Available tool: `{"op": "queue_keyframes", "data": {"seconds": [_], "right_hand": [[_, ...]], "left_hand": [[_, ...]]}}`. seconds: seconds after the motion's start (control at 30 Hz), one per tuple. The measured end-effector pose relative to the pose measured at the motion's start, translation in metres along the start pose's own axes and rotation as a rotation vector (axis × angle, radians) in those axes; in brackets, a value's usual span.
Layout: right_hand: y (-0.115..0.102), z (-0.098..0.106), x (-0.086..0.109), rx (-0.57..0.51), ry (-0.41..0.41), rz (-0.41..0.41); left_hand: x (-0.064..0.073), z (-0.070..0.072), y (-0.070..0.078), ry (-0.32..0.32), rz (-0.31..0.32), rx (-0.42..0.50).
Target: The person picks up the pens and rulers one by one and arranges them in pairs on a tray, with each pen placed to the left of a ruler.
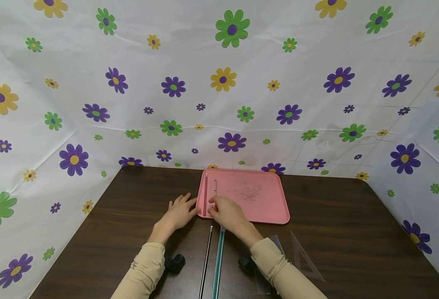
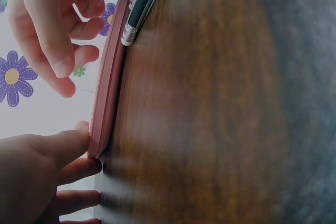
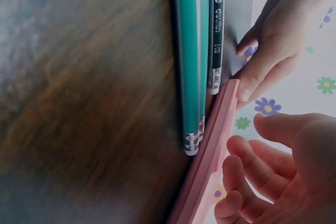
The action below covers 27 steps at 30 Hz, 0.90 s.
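A pink tray [image 1: 264, 214] lies on the dark table. My left hand [image 1: 177, 214] rests at its near left corner, fingers spread, with the thumb and fingertips touching the rim. Over the left part of the tray is my right hand [image 1: 227, 211], its fingers loosely bent with nothing between them in the right wrist view. A thin dark red stick [image 1: 205, 193] lies along the tray's left side. Beside it a slim pale strip [image 1: 215, 187] with dark marks is partly hidden by the right hand. Near the tray's front edge lie a black pencil [image 3: 216, 51] and teal pencils [image 3: 190, 72] with white erasers.
A clear set square [image 1: 305, 261] and a clear ruler [image 1: 262, 282] lie to the right, the ruler partly under the right forearm. Dark wrist-worn devices [image 1: 174, 263] sit below both wrists. Behind the table hangs a white flowered sheet [image 1: 189, 54].
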State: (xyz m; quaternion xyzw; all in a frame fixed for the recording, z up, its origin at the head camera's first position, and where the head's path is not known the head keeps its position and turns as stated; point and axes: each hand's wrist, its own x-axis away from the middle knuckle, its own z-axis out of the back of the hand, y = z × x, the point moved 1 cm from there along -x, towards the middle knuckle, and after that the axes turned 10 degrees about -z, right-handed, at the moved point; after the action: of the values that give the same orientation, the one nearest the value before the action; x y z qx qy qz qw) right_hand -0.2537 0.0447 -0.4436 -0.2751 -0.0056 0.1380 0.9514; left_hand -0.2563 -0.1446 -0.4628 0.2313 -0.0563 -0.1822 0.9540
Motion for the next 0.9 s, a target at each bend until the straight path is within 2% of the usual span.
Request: {"op": "queue_keyframes", "data": {"seconds": [0.47,0.9], "right_hand": [[-0.01,0.003,0.018,0.089,-0.044,0.074],[-0.018,-0.001,0.033,0.131,-0.107,0.092]], "left_hand": [[0.0,-0.001,-0.001,0.004,-0.013,0.0],[0.002,0.0,0.001,-0.001,-0.009,0.001]]}}
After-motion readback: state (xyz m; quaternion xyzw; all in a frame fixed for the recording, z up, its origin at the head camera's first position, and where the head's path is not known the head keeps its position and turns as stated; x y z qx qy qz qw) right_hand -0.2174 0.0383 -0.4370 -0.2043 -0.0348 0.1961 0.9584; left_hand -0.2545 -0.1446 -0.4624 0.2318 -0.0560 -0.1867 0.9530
